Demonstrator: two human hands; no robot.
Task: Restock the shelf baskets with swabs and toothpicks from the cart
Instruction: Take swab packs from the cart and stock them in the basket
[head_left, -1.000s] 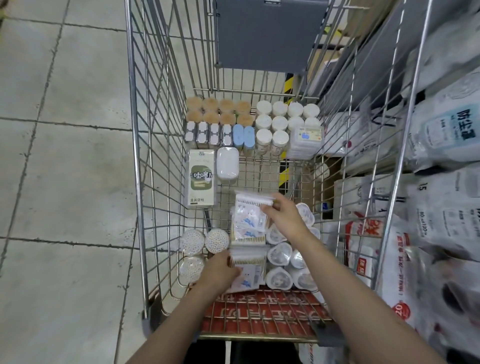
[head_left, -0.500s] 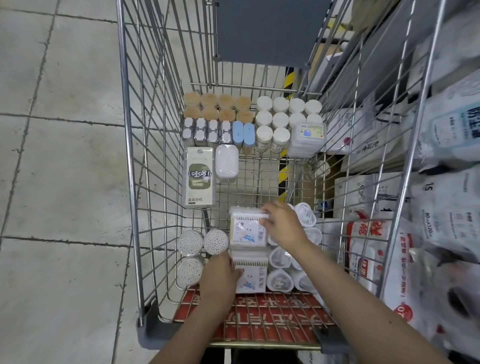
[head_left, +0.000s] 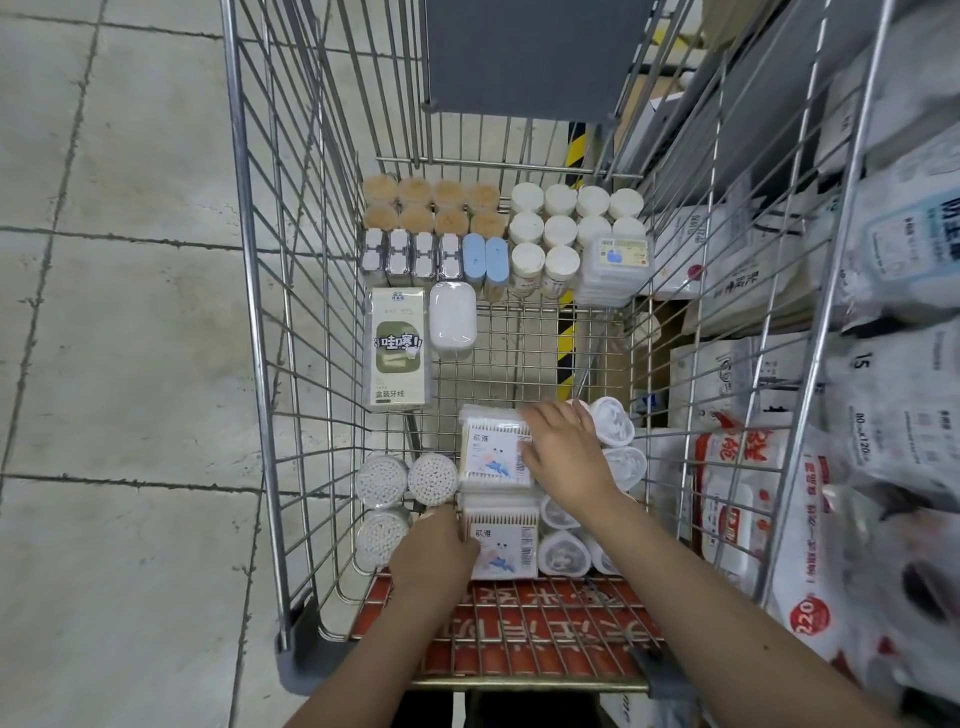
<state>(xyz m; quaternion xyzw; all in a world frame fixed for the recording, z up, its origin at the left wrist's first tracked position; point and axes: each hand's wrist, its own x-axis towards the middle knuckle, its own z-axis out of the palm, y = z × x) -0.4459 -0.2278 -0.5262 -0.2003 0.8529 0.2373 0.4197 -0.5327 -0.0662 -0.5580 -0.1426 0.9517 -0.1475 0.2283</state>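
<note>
Under right hand (head_left: 566, 457), swab box (head_left: 493, 457) half hidden.

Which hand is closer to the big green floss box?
Left. The left hand is below the green floss box, by the nearer swab box. The right hand sits farther right, on the farther swab box.

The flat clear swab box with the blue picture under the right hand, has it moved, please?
Yes. The flat clear swab box was tilted up; it now lies flat beside the round swab tub.
</note>
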